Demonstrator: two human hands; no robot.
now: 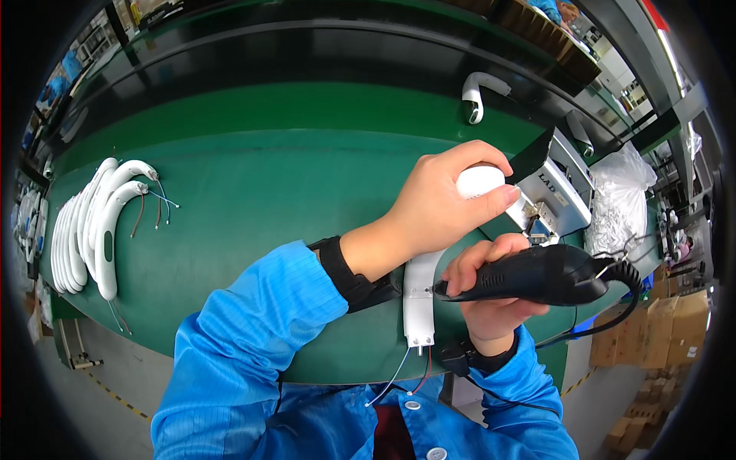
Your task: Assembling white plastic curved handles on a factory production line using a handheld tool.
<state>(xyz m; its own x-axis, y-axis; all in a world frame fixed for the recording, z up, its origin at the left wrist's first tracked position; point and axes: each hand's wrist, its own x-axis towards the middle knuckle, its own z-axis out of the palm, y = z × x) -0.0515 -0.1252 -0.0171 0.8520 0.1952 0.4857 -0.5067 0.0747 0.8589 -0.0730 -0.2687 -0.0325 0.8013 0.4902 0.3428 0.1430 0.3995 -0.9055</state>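
My left hand (448,198) is closed round a white, rounded plastic end (481,182), thumb and fingers on either side of it. Below that hand runs a white curved housing (418,295), with thin blue and red wires hanging from its near end. The rounded end looks like part of this housing, but my hand covers the join. My right hand (491,303) grips a black electric screwdriver (540,276) lying level. Its tip points left and meets, or nearly meets, the housing's right edge.
Several white curved housings (96,222) with wires lie at the left of the green table (268,176). A white box-shaped device (560,192) stands at the right beside a clear bag (619,195) of small white parts. Another white curved piece (475,100) lies at the back. Cardboard boxes (652,333) are stacked lower right.
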